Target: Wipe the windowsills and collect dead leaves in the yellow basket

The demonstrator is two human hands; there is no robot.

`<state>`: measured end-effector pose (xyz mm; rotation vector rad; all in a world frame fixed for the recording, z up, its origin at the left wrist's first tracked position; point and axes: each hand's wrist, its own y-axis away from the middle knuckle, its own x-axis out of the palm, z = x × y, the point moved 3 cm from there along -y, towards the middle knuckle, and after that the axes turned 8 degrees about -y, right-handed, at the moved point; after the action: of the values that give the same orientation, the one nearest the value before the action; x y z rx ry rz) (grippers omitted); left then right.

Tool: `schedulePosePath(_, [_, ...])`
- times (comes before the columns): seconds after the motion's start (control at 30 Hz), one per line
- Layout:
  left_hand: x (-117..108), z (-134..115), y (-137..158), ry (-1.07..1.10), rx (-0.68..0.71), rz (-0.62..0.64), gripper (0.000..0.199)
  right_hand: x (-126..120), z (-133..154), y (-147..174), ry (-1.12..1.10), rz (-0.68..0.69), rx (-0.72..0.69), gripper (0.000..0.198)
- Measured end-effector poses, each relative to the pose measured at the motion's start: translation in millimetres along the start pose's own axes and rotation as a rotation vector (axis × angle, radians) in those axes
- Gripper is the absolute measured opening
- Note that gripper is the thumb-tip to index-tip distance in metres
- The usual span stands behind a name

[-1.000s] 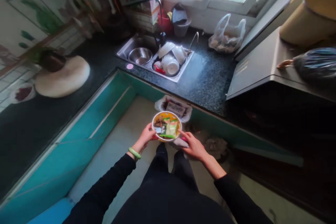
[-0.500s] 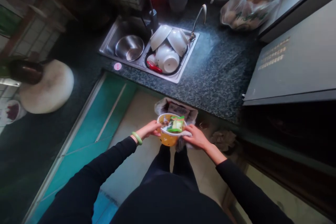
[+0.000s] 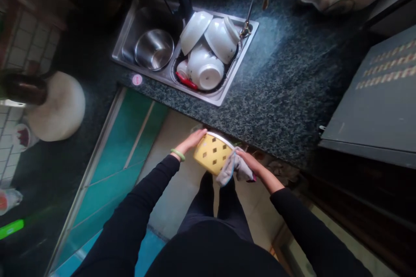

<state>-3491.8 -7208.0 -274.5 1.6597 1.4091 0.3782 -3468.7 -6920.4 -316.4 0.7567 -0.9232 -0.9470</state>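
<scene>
A yellow plastic basket [image 3: 211, 156] with diamond-shaped holes and a white rim is tilted away from me below the counter's front edge. Its side faces me, so its inside is hidden. My left hand [image 3: 194, 138] grips the basket's left rim, with a green bangle [image 3: 177, 154] on the wrist. At the right rim, my right hand [image 3: 247, 160] is closed on the basket. A pale crumpled cloth [image 3: 234, 168] hangs from that same hand, against the basket's side.
Beyond the dark speckled counter edge [image 3: 253, 125], a double sink [image 3: 224, 93] holds a steel pot [image 3: 154, 49] on the left and white bowls [image 3: 208, 71] on the right. A grey appliance [image 3: 377, 95] stands at right. A round board [image 3: 61, 108] lies on the left counter.
Both hands have tipped the basket forward, away from me; the packets seen inside it earlier are now hidden. The view has shifted closer to the sink.
</scene>
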Motion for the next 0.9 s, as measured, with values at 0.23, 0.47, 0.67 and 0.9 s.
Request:
schedulePosePath(0.23, [23,13,-25,0.566,-0.23,0.075,0.035,5,-6,-7,-0.456,0.146,0.319,0.035])
schedulePosePath(0.47, [22,5,-2,0.654,-0.162,0.061,0.039,10,-1,2,-0.513,0.158,0.346,0.035])
schedulePosePath(0.67, [27,20,11,0.803,-0.207,0.07,0.042,9,-1,5,-0.481,0.136,0.298,0.031])
schedulePosePath(0.9, [29,28,33,0.994,-0.283,0.063,0.039,4,-13,9,-0.508,0.094,0.326,0.037])
